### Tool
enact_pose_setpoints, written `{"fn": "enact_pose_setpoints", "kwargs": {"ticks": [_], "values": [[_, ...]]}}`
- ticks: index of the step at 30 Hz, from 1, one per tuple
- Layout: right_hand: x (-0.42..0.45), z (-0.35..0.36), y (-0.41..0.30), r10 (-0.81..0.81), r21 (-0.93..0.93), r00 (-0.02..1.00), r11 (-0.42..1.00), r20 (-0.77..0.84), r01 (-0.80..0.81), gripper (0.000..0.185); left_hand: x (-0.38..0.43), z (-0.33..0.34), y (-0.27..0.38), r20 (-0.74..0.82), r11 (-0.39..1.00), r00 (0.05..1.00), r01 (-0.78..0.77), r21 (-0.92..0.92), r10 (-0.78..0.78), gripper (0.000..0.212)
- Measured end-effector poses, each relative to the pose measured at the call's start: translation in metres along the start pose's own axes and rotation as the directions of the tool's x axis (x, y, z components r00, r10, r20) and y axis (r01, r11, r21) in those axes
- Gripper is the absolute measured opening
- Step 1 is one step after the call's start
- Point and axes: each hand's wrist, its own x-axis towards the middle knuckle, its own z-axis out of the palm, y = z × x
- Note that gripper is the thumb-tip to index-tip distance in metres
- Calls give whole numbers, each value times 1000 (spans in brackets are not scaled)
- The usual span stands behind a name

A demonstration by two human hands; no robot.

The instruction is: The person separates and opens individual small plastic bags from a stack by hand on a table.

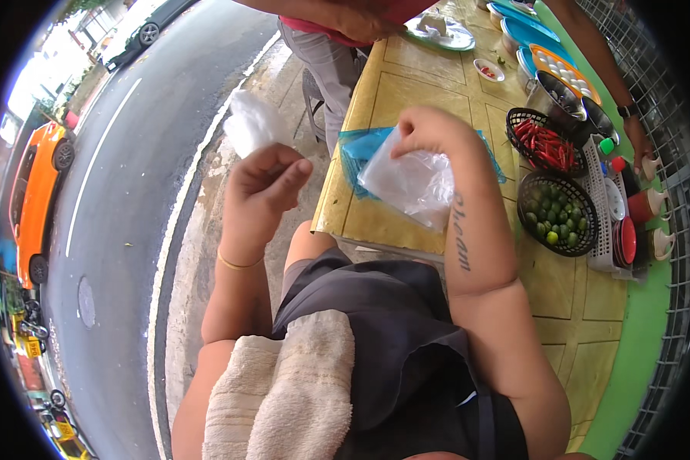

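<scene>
My left hand is raised off the table's left edge, fingers curled in with the thumb against them. A bunched clear plastic bag puffs up above its knuckles, apparently gripped there. Over the table, my right hand pinches the top of a flat stack of clear plastic bags; how many are in it, I cannot tell. Beneath that stack lies a blue plastic wrapper, partly covered by it and by my right forearm.
The table has a yellow patterned cover. On its right stand black baskets of red chillies and small green citrus fruits, a grey condiment rack and an orange tray of eggs. A person stands at the far end. Another arm reaches toward jugs.
</scene>
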Motion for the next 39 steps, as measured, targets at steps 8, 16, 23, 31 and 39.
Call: {"fn": "enact_pose_setpoints", "kwargs": {"ticks": [8, 16, 23, 31, 39], "values": [[3, 1, 13, -48, 43, 995, 998, 91, 44, 18, 22, 24, -29, 66, 982, 991, 101, 158, -113, 10], [-1, -5, -9, -152, 237, 988, 960, -2, 148, 10, 62, 52, -62, 155, 747, 966, -259, 612, 208, 30], [-9, -16, -2, -365, 320, 913, 856, -184, 407, 28, 77, 84, -61, 149, 782, 949, -315, 537, 279, 19], [-15, -5, -14, -115, 35, 992, 993, 51, 114, 62, 60, 64, -49, -11, 910, 971, -219, 352, 238, 5], [-3, -11, 9, 32, 34, 965, 999, 261, -43, 55, 45, 17, -38, -316, 978, 928, -210, -7, 197, 7]]}}
